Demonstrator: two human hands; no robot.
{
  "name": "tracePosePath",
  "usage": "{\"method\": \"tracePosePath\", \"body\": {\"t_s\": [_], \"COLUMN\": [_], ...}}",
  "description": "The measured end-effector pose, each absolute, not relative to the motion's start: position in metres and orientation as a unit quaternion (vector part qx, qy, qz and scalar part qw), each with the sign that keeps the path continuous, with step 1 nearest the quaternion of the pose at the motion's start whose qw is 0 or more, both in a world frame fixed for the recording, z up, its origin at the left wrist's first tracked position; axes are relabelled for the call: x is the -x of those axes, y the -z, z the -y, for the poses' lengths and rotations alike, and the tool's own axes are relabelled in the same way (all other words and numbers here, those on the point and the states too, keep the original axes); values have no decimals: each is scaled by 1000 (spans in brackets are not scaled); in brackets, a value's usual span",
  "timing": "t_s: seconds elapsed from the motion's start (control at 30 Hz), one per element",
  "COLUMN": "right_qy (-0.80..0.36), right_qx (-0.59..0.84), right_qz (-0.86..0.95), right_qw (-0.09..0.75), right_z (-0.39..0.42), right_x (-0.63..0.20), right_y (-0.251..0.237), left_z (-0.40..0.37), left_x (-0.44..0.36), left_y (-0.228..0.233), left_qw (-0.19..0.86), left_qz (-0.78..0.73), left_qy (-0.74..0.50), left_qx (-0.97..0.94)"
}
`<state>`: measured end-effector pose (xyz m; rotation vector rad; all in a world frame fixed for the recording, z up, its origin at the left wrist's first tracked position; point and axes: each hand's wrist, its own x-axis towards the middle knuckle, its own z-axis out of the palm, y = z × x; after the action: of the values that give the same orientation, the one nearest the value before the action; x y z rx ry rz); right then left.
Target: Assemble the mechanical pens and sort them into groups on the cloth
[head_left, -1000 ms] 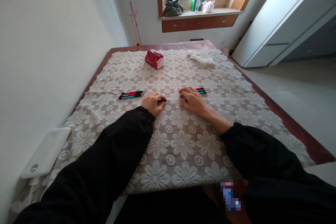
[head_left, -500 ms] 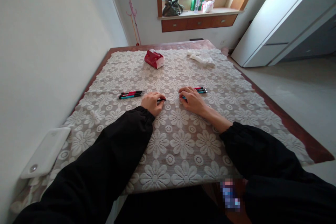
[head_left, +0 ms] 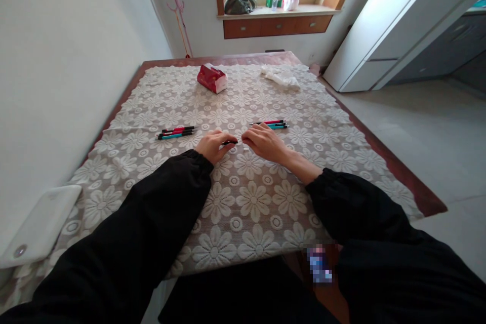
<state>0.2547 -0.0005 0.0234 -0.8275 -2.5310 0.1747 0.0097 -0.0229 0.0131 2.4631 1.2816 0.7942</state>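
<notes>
Head view, my left hand (head_left: 213, 147) pinching a black piece (head_left: 230, 142) over the cloth (head_left: 254, 200), my right hand (head_left: 265, 143) curled just beside, its grip I cannot tell, pens (head_left: 177, 134) near each, cloth stretching between my sleeves (head_left: 159, 207) to the near edge (head_left: 235, 261).

Left fingers (head_left: 227, 148) pinching a black piece (head_left: 230, 142), right fingers (head_left: 249, 135) near it, pens (head_left: 177, 133) on flowered tablecloth (head_left: 254, 200)

The tablecloth (head_left: 253, 200) is rough, matt cloth; the pens (head_left: 176, 135) look smooth plastic.
</notes>
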Motion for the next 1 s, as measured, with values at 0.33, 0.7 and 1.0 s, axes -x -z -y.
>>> {"method": "tracePosePath", "body": {"t_s": [0.33,0.7,1.0], "right_qy": [-135,-32,-38], "right_qx": [280,285,183], "right_qz": [918,922,959], "right_qw": [248,262,212], "right_z": [3,-13,-5], "right_x": [-250,-277,-266], "right_y": [-18,-20,-21], "left_z": [24,25,24], "left_x": [-11,-11,-10], "left_y": [-14,-12,-11], "left_qw": [106,52,57], "left_qz": [-387,-477,-482], "left_qy": [-232,-253,-241], "left_qx": [-886,-840,-840]}}
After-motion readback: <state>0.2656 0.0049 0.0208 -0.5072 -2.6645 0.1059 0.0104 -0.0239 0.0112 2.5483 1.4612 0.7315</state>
